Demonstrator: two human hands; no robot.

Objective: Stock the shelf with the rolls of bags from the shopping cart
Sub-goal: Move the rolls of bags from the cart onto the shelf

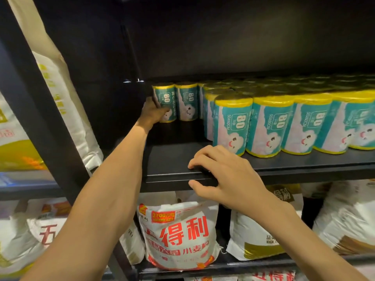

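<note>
Depth is what the coming move turns on: the roll of bags (164, 104) in the left hand (152, 112) stands upright, long axis vertical, far back on the black metal shelf (172, 159) at the left end of the rear row, touching its neighbour roll (186, 103). The left arm is stretched well in; its fingers wrap the roll's left side, though shadow there makes the exact hold hard to read. The right hand (221, 175) is much nearer the person, fingers curled over the shelf's front lip (176, 176) with the thumb under it, apparently for support. Bare shelf lies between the held roll and the front edge, left of the front row of rolls (269, 124). The rolls are squat cylinders in glossy teal-and-pink printed wrap with yellow film at both ends, likely soft and slippery. Below sit flour sacks (180, 234), white and pliant.
</note>
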